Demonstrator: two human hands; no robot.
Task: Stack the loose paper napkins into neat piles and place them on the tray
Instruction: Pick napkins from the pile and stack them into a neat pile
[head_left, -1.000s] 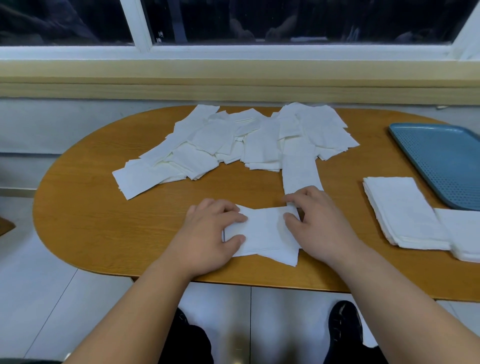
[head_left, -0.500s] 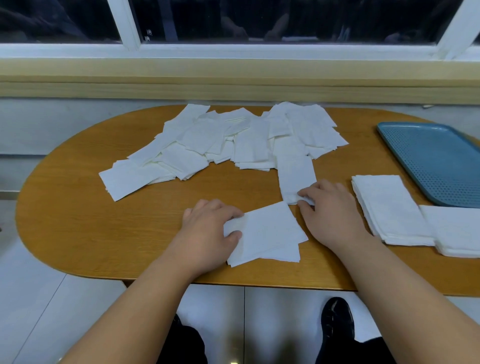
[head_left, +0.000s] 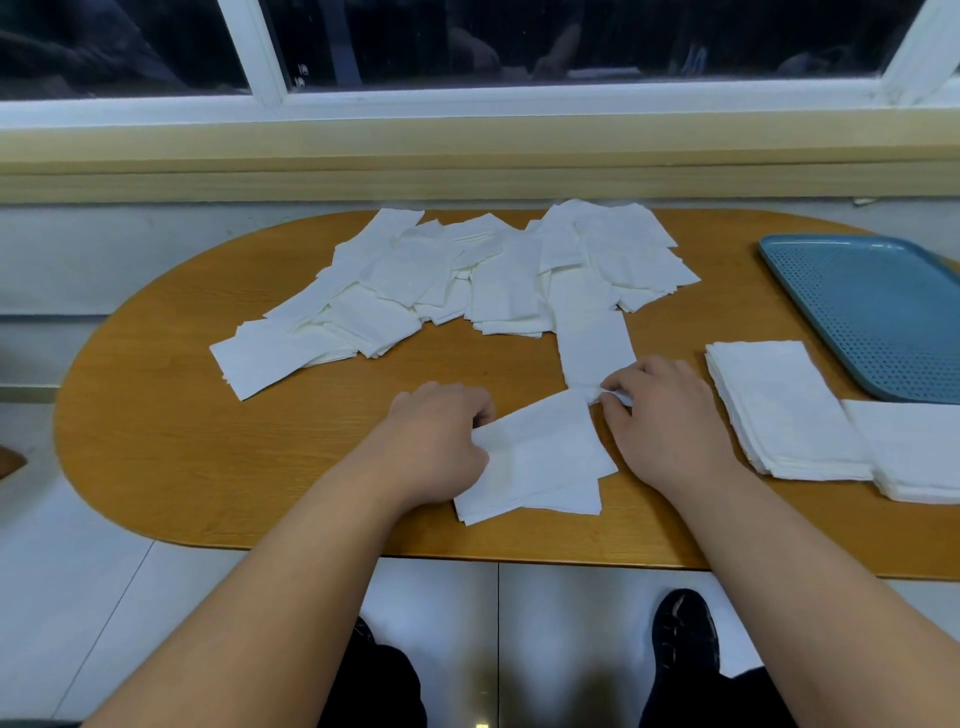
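Right hand (head_left: 670, 421) fingers pinch near corner of single napkin (head_left: 597, 349); long axis runs away from person. Left hand (head_left: 441, 441) grips small stack (head_left: 540, 457), just beside.

Left hand (head_left: 441, 441): bare, no rings, no watch, wrist unadorned. Right hand (head_left: 670, 421): likewise bare, no jewellery. Both forearms uncovered to frame bottom, no sleeve edge in view. Below near edge of wooden table (head_left: 208, 467): dark trousers (head_left: 379, 686) at both knees, fabric detail lost in shadow. Right of left knee, under table edge: black shoe (head_left: 685, 634), rounded toe, faint lighter marks on top, type hard to tell. Second shoe toe barely visible beside left trouser leg.
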